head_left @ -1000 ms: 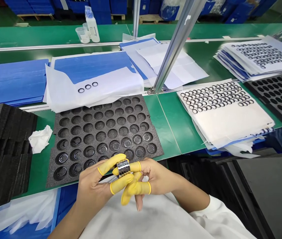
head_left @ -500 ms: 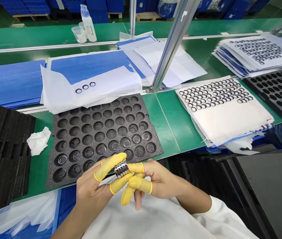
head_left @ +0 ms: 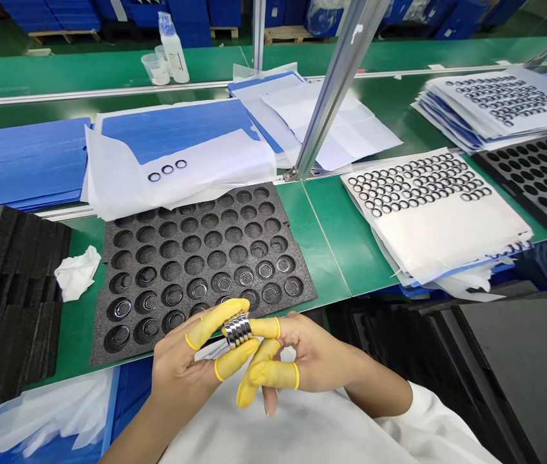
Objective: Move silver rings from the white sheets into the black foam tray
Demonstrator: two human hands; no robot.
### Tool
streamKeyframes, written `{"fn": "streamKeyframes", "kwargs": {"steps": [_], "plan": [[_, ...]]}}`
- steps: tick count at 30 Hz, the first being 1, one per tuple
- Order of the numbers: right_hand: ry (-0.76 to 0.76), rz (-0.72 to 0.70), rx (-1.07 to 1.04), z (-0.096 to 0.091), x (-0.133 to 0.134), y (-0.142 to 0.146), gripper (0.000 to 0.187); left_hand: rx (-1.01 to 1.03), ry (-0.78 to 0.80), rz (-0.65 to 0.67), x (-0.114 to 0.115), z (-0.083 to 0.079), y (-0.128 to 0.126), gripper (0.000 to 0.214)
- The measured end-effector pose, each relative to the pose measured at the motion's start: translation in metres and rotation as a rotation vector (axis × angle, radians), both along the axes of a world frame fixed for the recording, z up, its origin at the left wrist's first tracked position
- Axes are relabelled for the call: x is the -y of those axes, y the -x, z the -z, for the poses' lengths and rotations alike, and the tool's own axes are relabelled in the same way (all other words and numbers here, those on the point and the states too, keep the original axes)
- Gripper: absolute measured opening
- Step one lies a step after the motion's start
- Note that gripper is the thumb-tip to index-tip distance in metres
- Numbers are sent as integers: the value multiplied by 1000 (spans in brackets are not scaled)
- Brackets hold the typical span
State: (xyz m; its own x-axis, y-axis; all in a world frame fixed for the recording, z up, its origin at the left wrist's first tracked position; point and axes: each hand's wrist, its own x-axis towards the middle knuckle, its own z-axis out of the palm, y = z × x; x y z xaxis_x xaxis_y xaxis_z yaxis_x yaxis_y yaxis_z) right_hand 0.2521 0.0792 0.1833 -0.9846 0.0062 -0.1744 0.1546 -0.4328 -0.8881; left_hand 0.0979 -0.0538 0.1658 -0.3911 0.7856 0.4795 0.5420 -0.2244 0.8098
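Observation:
Between my hands is a stack of several shiny metal rings (head_left: pixel 237 329), pinched in yellow finger cots. My left hand (head_left: pixel 183 361) grips it from the left with its covered fingers, while my right hand (head_left: pixel 305 358) presses a covered finger against its other side. Just beyond my fingers lies a black foam tray (head_left: pixel 205 258) with rows of round pockets. Its nearest pockets hold single rings, and its farther pockets look bare. Three rings (head_left: pixel 167 169) rest on a white sheet (head_left: pixel 215 164) past the tray.
To the right, a white sheet (head_left: pixel 428 219) carries many rings in rows, and a paper stack (head_left: pixel 500 103) lies behind it. Black foam stacks (head_left: pixel 7 296) and a crumpled white cloth (head_left: pixel 77 273) sit left. A metal upright (head_left: pixel 335 90) rises from the green bench (head_left: pixel 326 238).
The ring stack has shifted slightly between my fingers, and my right hand's fingers have changed position a little. The camera view has also moved slightly.

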Motion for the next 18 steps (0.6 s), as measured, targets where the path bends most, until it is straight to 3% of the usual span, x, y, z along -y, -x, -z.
{"fn": "streamKeyframes", "kwargs": {"steps": [9,18], "plan": [[46,-46,49,-4,-1,0,59,178,225,14,6,1,1,46],[-30,-76,-14,-4,-2,1,66,242,272,8,7,4,1,42]]}}
